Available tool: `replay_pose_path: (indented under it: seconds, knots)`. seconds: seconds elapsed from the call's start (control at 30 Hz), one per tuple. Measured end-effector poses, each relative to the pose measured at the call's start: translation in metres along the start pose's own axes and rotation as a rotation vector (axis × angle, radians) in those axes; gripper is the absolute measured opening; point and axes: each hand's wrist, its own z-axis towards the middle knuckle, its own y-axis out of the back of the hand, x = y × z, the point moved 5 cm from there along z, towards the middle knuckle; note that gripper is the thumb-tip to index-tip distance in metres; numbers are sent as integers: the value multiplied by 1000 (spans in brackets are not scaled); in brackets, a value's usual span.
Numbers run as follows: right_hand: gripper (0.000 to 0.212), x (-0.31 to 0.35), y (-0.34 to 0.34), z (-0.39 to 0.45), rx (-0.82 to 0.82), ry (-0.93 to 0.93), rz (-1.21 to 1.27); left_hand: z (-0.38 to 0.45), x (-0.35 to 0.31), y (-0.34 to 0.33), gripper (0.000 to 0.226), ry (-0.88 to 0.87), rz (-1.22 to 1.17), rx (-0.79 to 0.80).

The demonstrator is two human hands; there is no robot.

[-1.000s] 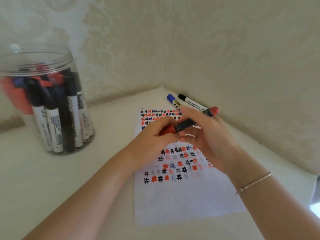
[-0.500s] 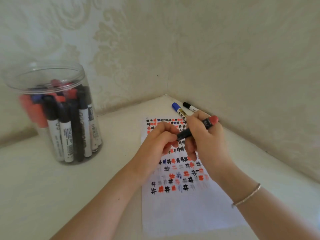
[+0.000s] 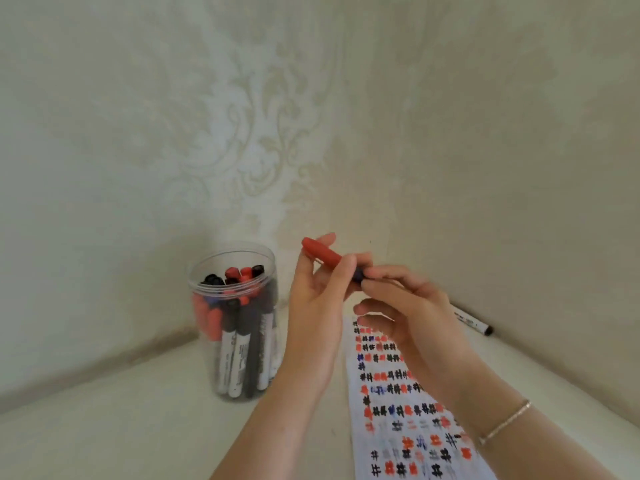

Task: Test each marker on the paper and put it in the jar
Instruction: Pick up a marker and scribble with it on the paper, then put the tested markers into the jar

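Both the left hand (image 3: 317,299) and right hand (image 3: 408,306) pinch the marker (image 3: 323,253), a light, stiff, smooth barrel best gripped mid-length; the jar (image 3: 232,306) stands at nine o'clock.

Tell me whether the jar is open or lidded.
Open. The clear plastic jar stands upright with no lid on its round rim, and the marker caps inside show straight through the mouth.
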Motion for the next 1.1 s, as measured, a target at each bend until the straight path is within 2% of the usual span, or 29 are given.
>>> replay_pose_path:
  seconds: [0.13, 0.2, 0.33, 0.47, 0.53, 0.6, 0.67, 0.73, 0.8, 0.9, 1.0, 1.1]
  knots:
    - [33, 12, -26, 8, 192, 28, -101, 12, -49, 8, 50, -249, 255, -57]
    - [36, 18, -37, 12, 238, 53, -147, 14, -64, 14, 56, -337, 429, -61]
    - [26, 18, -55, 20, 174, 102, -275, 14, -91, 25, 42, -468, 580, -60]
    - [20, 6, -56, 26, 100, 190, -663, 15, -129, 45, 37, -669, 747, -207]
    - [24, 3, -45, 29, 42, 294, -1025, 25, -139, 57, 36, -637, 919, -244]
    - [44, -7, -22, 40, -29, 308, -1419, 37, -135, 67, 35, -511, 1123, -187]
    - [62, -24, 16, 58, -125, 92, -1744, 43, -126, 72, 35, -403, 1238, -105]
    - [63, -37, 52, 68, -186, -165, -1924, 44, -117, 74, 36, -327, 1250, -59]
    - [54, -48, 76, 72, -187, -274, -1984, 46, -109, 76, 34, -278, 1284, -22]
    - [54, -61, 93, 77, -172, -210, -2012, 51, -96, 79, 28, -221, 1358, 49]
    - [57, -67, 94, 80, -160, -147, -2004, 56, -91, 83, 16, -196, 1300, 69]
    - [54, -69, 89, 82, -165, -165, -1900, 54, -91, 83, 28, -154, 1257, 74]
